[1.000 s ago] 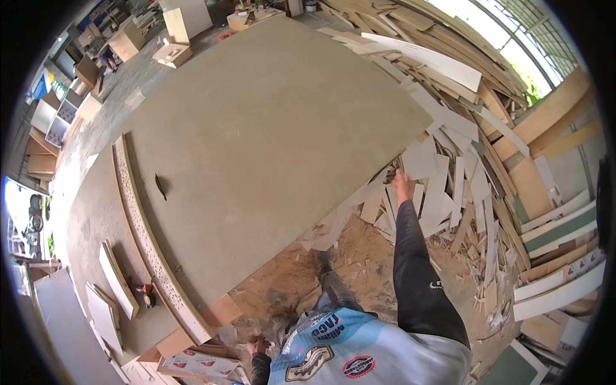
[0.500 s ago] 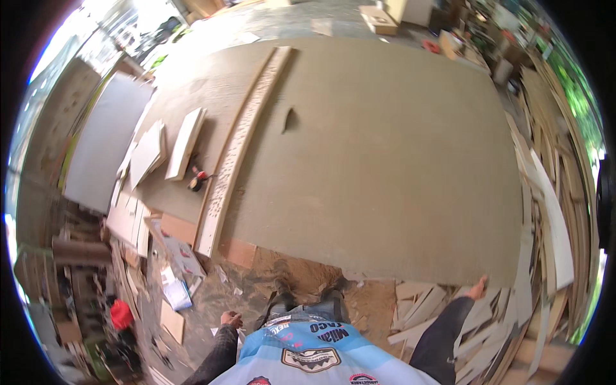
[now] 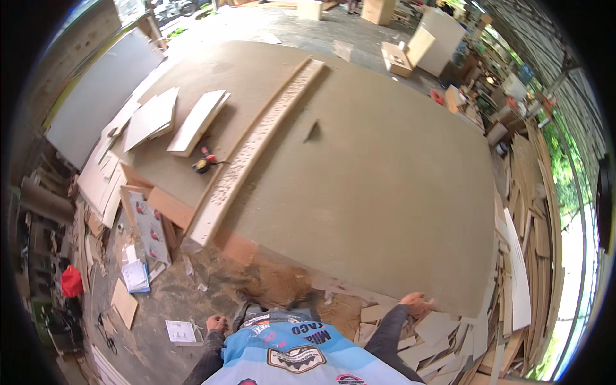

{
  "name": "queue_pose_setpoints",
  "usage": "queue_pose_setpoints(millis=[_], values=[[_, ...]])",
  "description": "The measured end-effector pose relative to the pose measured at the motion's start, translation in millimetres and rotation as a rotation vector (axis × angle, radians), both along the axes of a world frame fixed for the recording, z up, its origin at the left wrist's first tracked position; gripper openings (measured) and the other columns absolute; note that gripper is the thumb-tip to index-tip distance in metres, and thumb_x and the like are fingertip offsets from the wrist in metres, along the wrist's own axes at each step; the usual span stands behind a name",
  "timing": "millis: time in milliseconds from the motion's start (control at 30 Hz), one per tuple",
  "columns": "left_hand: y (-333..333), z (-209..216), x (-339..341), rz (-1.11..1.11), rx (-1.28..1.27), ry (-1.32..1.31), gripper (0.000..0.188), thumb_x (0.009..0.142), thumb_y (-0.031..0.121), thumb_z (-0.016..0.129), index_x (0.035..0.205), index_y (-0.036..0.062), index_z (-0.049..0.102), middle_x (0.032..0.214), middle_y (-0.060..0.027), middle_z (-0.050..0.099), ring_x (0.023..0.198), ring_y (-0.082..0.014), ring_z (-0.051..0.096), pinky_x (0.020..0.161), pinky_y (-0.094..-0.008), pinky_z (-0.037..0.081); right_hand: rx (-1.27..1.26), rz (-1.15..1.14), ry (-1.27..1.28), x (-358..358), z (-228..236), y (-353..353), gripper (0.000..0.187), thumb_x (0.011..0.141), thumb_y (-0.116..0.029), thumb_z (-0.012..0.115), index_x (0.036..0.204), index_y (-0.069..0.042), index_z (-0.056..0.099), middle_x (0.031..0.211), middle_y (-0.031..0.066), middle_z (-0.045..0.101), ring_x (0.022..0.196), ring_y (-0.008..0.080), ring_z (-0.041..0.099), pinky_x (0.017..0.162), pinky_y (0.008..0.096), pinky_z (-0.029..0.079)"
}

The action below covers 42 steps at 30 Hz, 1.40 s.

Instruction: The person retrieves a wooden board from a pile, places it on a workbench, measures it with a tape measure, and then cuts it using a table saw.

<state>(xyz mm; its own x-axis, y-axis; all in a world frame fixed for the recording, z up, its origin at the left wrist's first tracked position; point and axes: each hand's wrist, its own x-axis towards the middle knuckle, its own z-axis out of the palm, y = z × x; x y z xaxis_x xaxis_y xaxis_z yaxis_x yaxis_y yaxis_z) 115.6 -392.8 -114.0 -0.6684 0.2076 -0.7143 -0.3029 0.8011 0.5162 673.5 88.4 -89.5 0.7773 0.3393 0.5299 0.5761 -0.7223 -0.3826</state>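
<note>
A large brown flat board (image 3: 385, 192) spreads out before me. At its near right edge is my right hand (image 3: 417, 303), thumb and fingers apart, at or touching the rim; it holds nothing that I can see. My left hand (image 3: 217, 323) hangs low by my side with the fingers curled in, and nothing shows in it. Across the board's left part lies a long pale, shallow channel-like strip (image 3: 256, 147) with dark specks along it. A small dark curved piece (image 3: 312, 131) rests to the right of this strip. Left of it sits a black and red tool (image 3: 205, 162).
White panels (image 3: 154, 119) and a white-topped block (image 3: 197, 122) lie on the board's left. Offcuts (image 3: 443, 340) cover the floor at the near right, beside stacked long planks (image 3: 532, 237). Papers (image 3: 135, 276) lie on the floor at the left.
My view has turned, so the board appears rotated and more of the far floor shows. My right hand has moved left along the near edge. My left hand remains low with fingers curled.
</note>
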Motion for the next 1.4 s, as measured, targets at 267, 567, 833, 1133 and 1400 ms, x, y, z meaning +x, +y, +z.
queue_pose_setpoints(millis=[267, 567, 833, 1133, 1400], values=[[-71, -22, -78, 0.001, 0.053, 0.002, 0.026, 0.091, 0.022, 0.076, 0.094, -0.0035, 0.071, 0.074, -0.0142, 0.075, 0.062, -0.0206, 0.074, 0.055, -0.0359, 0.058, 0.393, 1.079, 1.119, -421, 88, -118, 0.035, 0.100, -0.022, 0.063, 0.125, 0.002, 0.063, 0.112, 0.0136, 0.072, 0.101, 0.0226, 0.067, 0.085, 0.0340, 0.052], [-212, -90, -153, 0.613, 0.276, -0.015, 0.018, 0.096, 0.015, 0.069, 0.095, -0.0029, 0.069, 0.074, -0.0151, 0.071, 0.058, -0.0238, 0.070, 0.052, -0.0376, 0.059, -0.389, 1.523, 1.941, -700, 120, -228, 0.044, 0.101, -0.032, 0.062, 0.129, 0.002, 0.058, 0.114, 0.0146, 0.071, 0.097, 0.0220, 0.071, 0.083, 0.0337, 0.056], [-249, -92, -114, 0.679, 0.205, 0.003, 0.013, 0.094, 0.014, 0.068, 0.092, 0.0011, 0.069, 0.070, -0.0134, 0.069, 0.055, -0.0205, 0.066, 0.047, -0.0353, 0.053, -0.394, 1.206, 2.244, -857, 62, -158, 0.062, 0.101, -0.033, 0.062, 0.140, 0.010, 0.041, 0.123, 0.0257, 0.064, 0.111, 0.0358, 0.067, 0.096, 0.0422, 0.057], [-254, -110, -161, 0.068, -0.131, 0.225, 0.021, 0.094, 0.022, 0.067, 0.088, 0.0037, 0.073, 0.072, -0.0125, 0.072, 0.059, -0.0217, 0.067, 0.055, -0.0369, 0.053, -0.417, 1.185, 2.299, -1046, 69, -103, 0.097, 0.093, -0.039, 0.074, 0.155, 0.014, 0.021, 0.142, 0.0300, 0.049, 0.127, 0.0374, 0.059, 0.106, 0.0438, 0.055], [-184, -27, -419, 0.623, 0.073, 0.199, 0.024, 0.097, 0.026, 0.065, 0.088, 0.0048, 0.073, 0.071, -0.0107, 0.072, 0.062, -0.0204, 0.068, 0.057, -0.0359, 0.052, -0.429, 1.106, 2.523, -1246, 97, -133, 0.105, 0.083, -0.053, 0.081, 0.165, -0.037, 0.017, 0.167, 0.0250, 0.006, 0.149, 0.0562, 0.023, 0.114, 0.0754, 0.031]])
